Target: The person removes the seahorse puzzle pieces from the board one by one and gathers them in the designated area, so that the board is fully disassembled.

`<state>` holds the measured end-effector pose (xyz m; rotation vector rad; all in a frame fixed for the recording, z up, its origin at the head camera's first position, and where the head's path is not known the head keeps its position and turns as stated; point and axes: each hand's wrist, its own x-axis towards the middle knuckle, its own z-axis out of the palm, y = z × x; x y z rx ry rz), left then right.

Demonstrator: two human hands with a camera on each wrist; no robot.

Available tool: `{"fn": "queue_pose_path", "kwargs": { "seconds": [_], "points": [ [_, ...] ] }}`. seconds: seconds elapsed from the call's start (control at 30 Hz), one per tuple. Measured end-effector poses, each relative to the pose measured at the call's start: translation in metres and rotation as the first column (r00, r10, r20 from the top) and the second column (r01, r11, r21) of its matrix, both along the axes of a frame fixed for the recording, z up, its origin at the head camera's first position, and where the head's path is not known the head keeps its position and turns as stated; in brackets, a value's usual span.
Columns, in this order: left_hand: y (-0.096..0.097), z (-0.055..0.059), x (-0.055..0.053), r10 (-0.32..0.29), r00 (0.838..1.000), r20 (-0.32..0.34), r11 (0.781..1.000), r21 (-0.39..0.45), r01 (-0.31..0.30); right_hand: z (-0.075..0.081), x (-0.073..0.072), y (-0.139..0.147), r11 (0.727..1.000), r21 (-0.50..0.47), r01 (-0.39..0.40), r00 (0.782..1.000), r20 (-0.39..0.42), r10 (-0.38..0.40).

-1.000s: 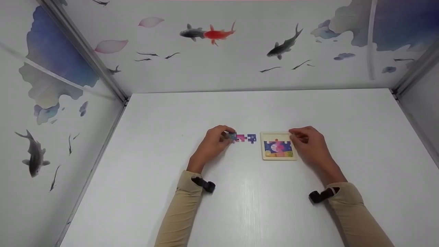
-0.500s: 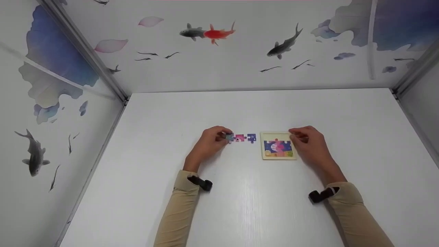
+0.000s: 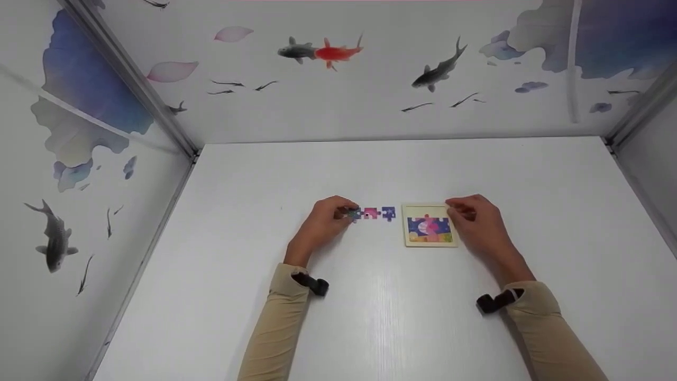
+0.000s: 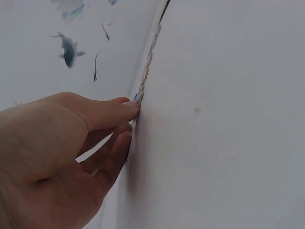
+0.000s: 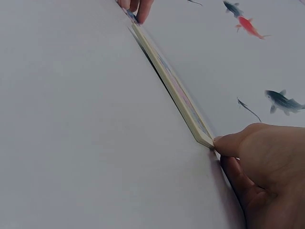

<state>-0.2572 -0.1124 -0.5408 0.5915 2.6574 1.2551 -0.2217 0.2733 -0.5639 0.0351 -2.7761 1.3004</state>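
My left hand (image 3: 329, 218) pinches a teal-and-blue jigsaw piece (image 3: 355, 214) between thumb and fingers, down at the table surface. Directly to its right, in a row, lie a pink jigsaw piece (image 3: 370, 213) with a dark dot and a dark blue jigsaw piece (image 3: 389, 213). Beside that row is a square wooden puzzle tray (image 3: 431, 245), its lower part filled with joined colourful pieces and its upper strip bare. The thumb and fingertips of my right hand (image 3: 478, 222) hold the tray at its upper right corner; in the right wrist view the thumb touches that corner.
The white table (image 3: 349, 323) runs back to a wall (image 3: 370, 116) printed with fish. Another printed wall (image 3: 100, 211) stands along the left side, and a plain panel (image 3: 648, 137) at the right.
My left hand has shifted slightly left with the teal-and-blue piece, which overlapped the pink piece earlier and now sits at its left edge. The right hand and tray have stayed still.
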Motion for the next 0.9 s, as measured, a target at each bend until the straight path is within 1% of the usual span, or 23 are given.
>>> {"fn": "queue_pose_path", "kwargs": {
  "seconds": [0.2,0.37,0.63,0.9],
  "points": [
    [0.0013,-0.0012,-0.0032,-0.025,0.999,-0.039,1.0,-0.018,0.025,-0.0002,-0.0014,0.0002,1.0,0.011,-0.011,1.0,-0.019,0.011],
    [0.0022,-0.0012,-0.0035,-0.034,0.999,-0.034,0.999,-0.033,0.033,-0.0011,-0.0013,0.0,1.0,0.009,-0.015,1.0,-0.016,0.015],
    [0.0028,-0.0016,-0.004,-0.041,0.999,-0.034,0.999,-0.033,0.039,0.0005,0.0,-0.0001,1.0,0.003,-0.018,1.0,-0.016,0.019],
    [0.002,-0.0025,-0.0055,-0.06,0.997,-0.045,0.998,-0.031,0.059,0.0027,0.0011,-0.0013,1.0,-0.009,0.002,1.0,0.021,-0.002]
  ]
}}
